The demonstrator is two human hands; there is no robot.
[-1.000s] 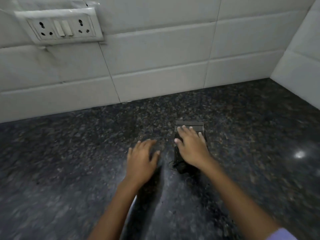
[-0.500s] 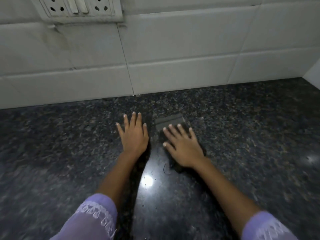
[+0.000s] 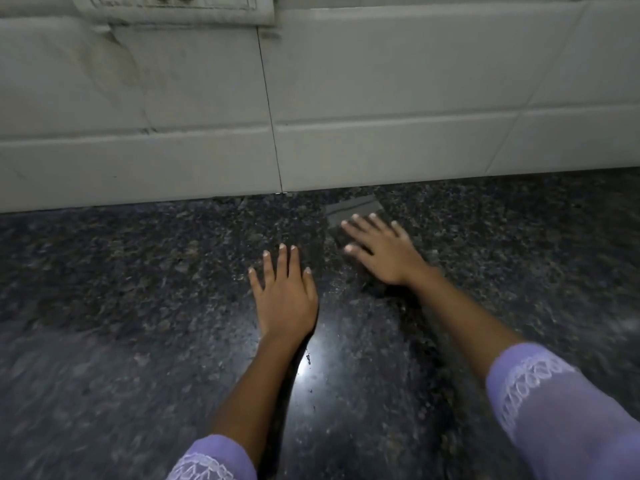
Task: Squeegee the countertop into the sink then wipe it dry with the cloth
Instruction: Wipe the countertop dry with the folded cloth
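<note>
A dark grey folded cloth (image 3: 353, 211) lies flat on the black speckled granite countertop (image 3: 138, 289), close to the tiled wall. My right hand (image 3: 381, 252) presses on it with straight, spread fingers and covers most of it; only its far edge shows. My left hand (image 3: 285, 292) rests flat on the bare countertop just to the left of the cloth, fingers straight, holding nothing. No squeegee and no sink are in view.
A white tiled wall (image 3: 381, 98) rises at the back of the counter. A white switch-and-socket plate (image 3: 173, 8) sits on it at the top left. A bright light reflection (image 3: 306, 362) shines on the countertop between my forearms.
My right hand has pushed the cloth away from me toward the wall. My left hand has flattened on the counter and stayed beside it. The view has tilted down and closer.
</note>
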